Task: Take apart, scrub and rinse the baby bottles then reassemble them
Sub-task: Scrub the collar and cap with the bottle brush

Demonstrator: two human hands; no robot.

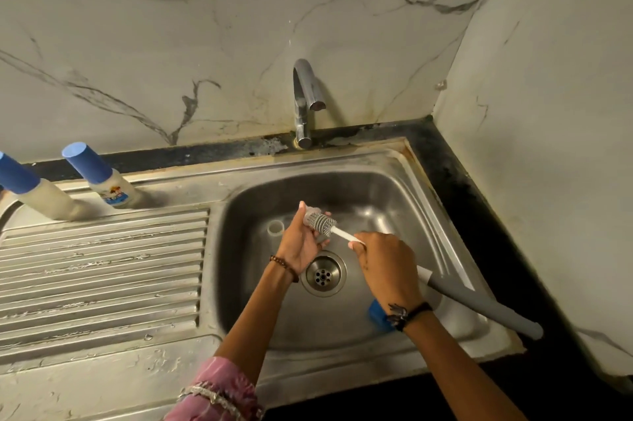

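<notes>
Now brush against nipple, both hands

Pink sleeve w/ silver trim; brown bead bracelet on left wrist, black band on right.

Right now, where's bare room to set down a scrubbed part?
Free: ribbed drainboard, between the two capped bottles and the front edge. Crowded: basin, with both hands, brush, a loose ring and a blue part.
</notes>
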